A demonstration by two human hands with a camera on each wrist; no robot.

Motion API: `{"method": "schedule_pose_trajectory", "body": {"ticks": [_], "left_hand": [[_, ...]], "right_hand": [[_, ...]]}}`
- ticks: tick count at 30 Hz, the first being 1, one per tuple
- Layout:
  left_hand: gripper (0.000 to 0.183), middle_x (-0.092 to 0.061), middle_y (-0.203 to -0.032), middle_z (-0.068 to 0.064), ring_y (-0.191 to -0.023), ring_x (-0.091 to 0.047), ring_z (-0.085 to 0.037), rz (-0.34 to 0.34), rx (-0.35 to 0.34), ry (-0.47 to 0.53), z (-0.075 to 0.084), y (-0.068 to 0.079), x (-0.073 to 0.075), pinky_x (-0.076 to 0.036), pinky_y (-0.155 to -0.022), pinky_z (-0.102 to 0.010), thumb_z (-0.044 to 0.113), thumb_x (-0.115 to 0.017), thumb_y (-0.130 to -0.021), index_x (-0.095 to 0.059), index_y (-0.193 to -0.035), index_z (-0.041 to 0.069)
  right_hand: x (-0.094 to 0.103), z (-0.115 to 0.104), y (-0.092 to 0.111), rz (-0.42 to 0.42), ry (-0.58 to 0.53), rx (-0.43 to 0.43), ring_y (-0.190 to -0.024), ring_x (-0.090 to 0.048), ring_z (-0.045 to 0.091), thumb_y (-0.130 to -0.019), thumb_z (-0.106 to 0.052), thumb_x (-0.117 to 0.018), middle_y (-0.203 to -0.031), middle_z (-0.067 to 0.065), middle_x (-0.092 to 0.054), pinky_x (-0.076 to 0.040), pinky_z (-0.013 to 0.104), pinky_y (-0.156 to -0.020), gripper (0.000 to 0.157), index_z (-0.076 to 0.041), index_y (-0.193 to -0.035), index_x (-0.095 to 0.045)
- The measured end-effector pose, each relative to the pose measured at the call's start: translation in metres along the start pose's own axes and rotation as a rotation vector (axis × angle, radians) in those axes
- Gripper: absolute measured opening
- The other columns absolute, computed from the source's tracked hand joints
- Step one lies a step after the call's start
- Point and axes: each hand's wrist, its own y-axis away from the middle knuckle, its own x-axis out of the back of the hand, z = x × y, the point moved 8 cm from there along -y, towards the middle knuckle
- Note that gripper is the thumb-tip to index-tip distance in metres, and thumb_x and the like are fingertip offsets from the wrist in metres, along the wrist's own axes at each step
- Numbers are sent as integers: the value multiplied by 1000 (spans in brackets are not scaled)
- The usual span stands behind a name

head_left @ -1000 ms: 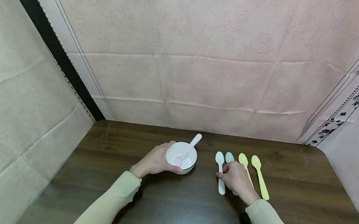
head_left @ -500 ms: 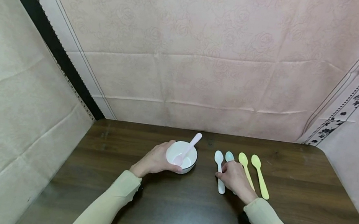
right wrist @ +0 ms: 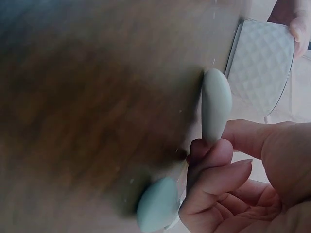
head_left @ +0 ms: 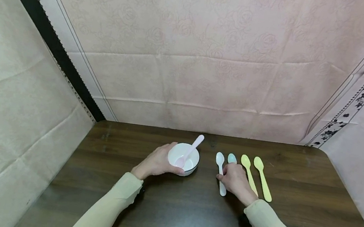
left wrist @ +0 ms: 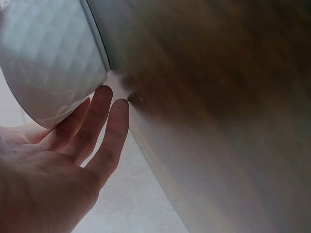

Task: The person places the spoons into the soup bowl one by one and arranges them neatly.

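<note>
My left hand (head_left: 157, 162) grips the side of a white bowl (head_left: 191, 166); the left wrist view shows the bowl's quilted outer wall (left wrist: 51, 53) against the fingers. A pale pink spoon (head_left: 196, 143) leans in the bowl, its upper end past the rim. To the right, my right hand (head_left: 237, 180) pinches a white spoon (head_left: 220, 159) between thumb and forefinger. Up close in the right wrist view, one end of the white spoon (right wrist: 216, 104) sticks out from the grip. A light blue spoon (head_left: 232, 158) lies beside it, partly hidden under the right hand.
Two yellow-green spoons (head_left: 247, 170) (head_left: 263, 178) lie right of the right hand, on the dark wooden table (head_left: 174, 214). Pale cloth (head_left: 188, 71) hangs behind the table's far edge and along both sides.
My right hand has shifted slightly left, and the white spoon has moved left with it. The left hand, bowl and pink spoon look the same.
</note>
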Motion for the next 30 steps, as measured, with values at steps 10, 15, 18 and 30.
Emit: {"method": "schedule_pose_trajectory", "body": {"ticks": [10,15,18,30], "left_hand": [[108,-68,-139,-11,-123,-65,-29,-2,12,3,-1,-1,0,-54,-105,-49,55,-100,-71,-50,-157,13],[109,-69,-134,-9,-119,-65,-26,9,-61,11,-7,-3,-2,-55,-101,-46,66,-97,-69,-52,-154,13],[107,-70,-130,-8,-116,-65,-24,11,-76,6,-7,-4,-2,-55,-99,-45,69,-96,-70,-54,-152,14],[104,-69,-133,-8,-117,-65,-24,3,-12,-16,-2,-2,-2,-55,-100,-45,54,-100,-72,-51,-155,14]], "right_hand": [[-30,31,-26,-3,36,32,-58,-59,14,-92,-25,-84,-61,-6,-64,-45,30,-54,34,-19,-62,-70],[-23,22,-18,-29,6,5,-58,-61,16,-92,-22,-84,-59,-3,-67,-46,30,-55,31,-16,-64,-72],[-19,15,-14,-23,0,3,-58,-61,17,-93,-22,-84,-60,-1,-68,-46,31,-55,30,-14,-66,-74],[-42,37,-29,-81,6,-1,-54,-62,12,-94,-26,-82,-57,-6,-66,-50,29,-52,32,-19,-64,-73]]}}
